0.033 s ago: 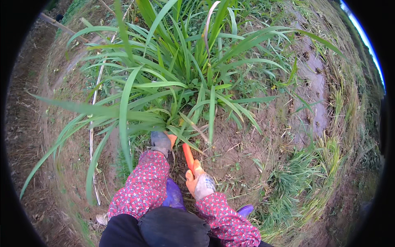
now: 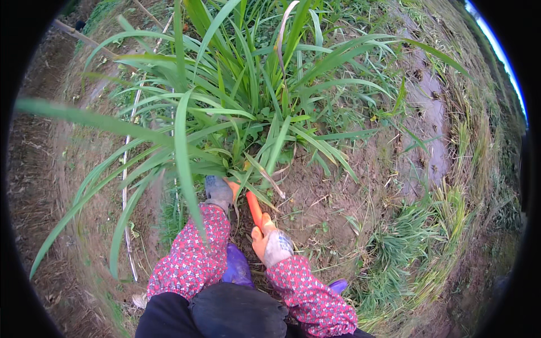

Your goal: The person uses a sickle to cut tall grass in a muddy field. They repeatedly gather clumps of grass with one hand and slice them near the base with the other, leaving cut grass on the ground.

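Observation:
A tall clump of long, strap-shaped green leaves (image 2: 256, 96) grows in front of me, arching out to all sides. My left hand (image 2: 218, 190), in a grey and orange work glove, is closed round a lower left bunch of its leaves near the ground. Leaf blades cover part of those fingers. In my right hand (image 2: 271, 241), gloved the same way, is the orange handle (image 2: 255, 208) of a hand tool, pointing up toward the clump's base. The tool's working end is hidden under leaves and cannot be made out.
Bare soil (image 2: 315, 197) lies right of the clump. A pile of cut green leaves (image 2: 394, 259) rests farther right, beside a muddy strip (image 2: 431, 129). A thin pale stick (image 2: 128, 169) stands along the left. My purple boots (image 2: 239, 267) are below my hands.
Both hands have shifted slightly up and left, the tool's handle along with the right one. Several leaves on the left side have swung, one long blade rising and blurring.

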